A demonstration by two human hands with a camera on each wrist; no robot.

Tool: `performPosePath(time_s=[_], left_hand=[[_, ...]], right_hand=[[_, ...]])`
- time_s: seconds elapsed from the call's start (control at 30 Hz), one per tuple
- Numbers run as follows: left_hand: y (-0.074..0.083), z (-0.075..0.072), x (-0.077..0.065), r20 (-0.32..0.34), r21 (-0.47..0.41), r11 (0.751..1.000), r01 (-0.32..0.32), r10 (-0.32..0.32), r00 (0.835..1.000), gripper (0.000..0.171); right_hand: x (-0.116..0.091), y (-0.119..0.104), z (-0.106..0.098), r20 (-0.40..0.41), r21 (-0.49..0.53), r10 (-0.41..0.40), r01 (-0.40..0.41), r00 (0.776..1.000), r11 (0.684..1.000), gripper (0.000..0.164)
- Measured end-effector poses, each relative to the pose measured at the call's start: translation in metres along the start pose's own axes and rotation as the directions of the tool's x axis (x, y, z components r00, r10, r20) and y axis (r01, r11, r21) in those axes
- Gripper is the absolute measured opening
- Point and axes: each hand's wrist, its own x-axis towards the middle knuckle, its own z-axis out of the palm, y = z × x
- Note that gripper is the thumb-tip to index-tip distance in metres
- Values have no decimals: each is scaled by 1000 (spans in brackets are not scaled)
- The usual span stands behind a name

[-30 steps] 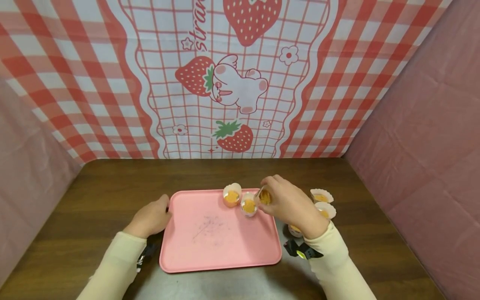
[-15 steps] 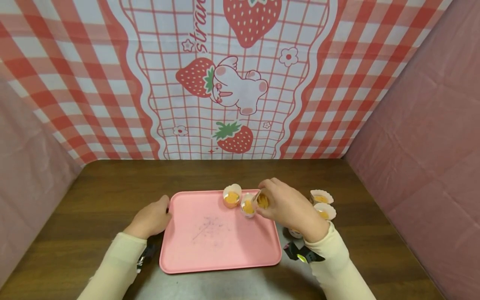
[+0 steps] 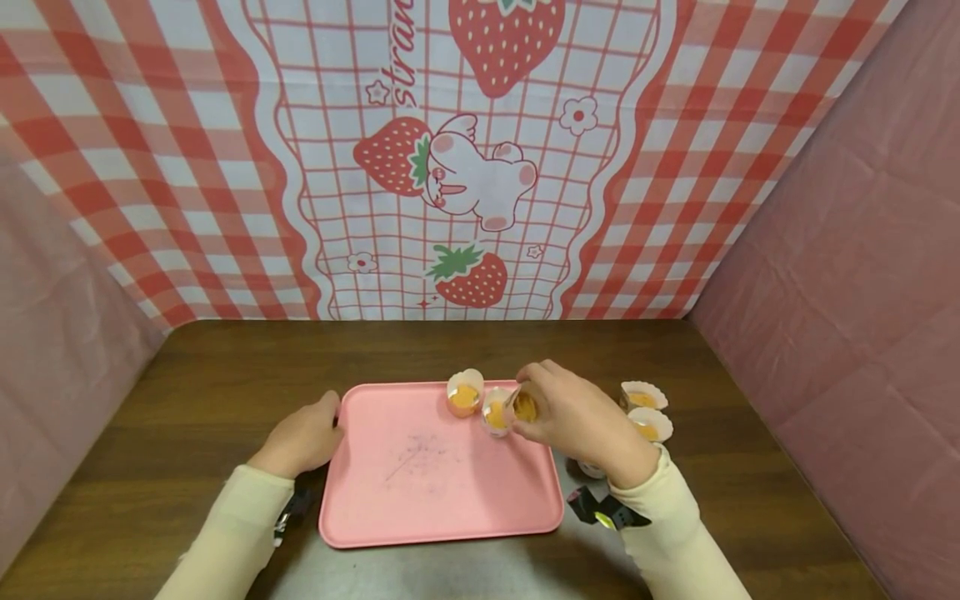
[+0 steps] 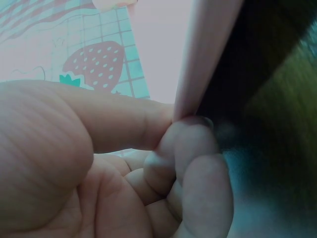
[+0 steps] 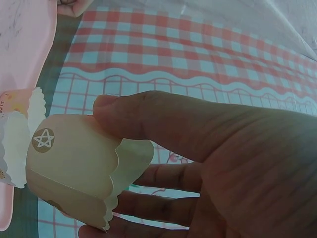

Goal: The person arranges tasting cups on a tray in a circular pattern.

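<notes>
My left hand (image 3: 300,435) pinches the left rim of a pink tray (image 3: 420,508); in the left wrist view the thumb and curled forefinger meet on that rim. Over the tray's far right corner, my right hand (image 3: 581,417) holds a scalloped paper baking cup (image 5: 74,158) with yellow filling, thumb on one side and fingers on the other. The cup is right beside a second paper cup (image 3: 494,414) on the tray, partly covering it; whether they touch I cannot tell. Farther left stands another filled cup (image 3: 465,394), at the tray's far edge.
Right of the tray, two more filled paper cups (image 3: 643,395) stand on the brown wooden table (image 3: 720,500). A further cup (image 3: 591,470) is mostly hidden under the right wrist. A strawberry-print checked cloth (image 3: 480,167) hangs behind, with pink cloth (image 3: 847,275) at the sides.
The right hand has brought its cup slightly left and nearer me, so it overlaps more of the cup beside it. The left hand has stayed on the tray rim.
</notes>
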Motion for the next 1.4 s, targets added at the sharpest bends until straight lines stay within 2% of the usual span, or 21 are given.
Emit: performPosePath(time_s=[0.4,0.67,0.9,1.4], left_hand=[[2,-1,-1,-3,-2,1000,1,-1,1000,15],[2,-2,-2,5,-1,1000,8,-8,1000,17],[4,-4,-2,11,-13,1000,7,-7,1000,19],[2,-4,-1,11,-23,1000,15,-15,1000,19]], right_hand=[[-2,-8,6,75,-12,-9,10,997,1000,45],[-2,-13,17,108,-24,-25,28,994,999,29],[-1,-16,21,191,16,54,-58,980,998,30],[6,-12,37,265,31,144,-158,953,987,39]])
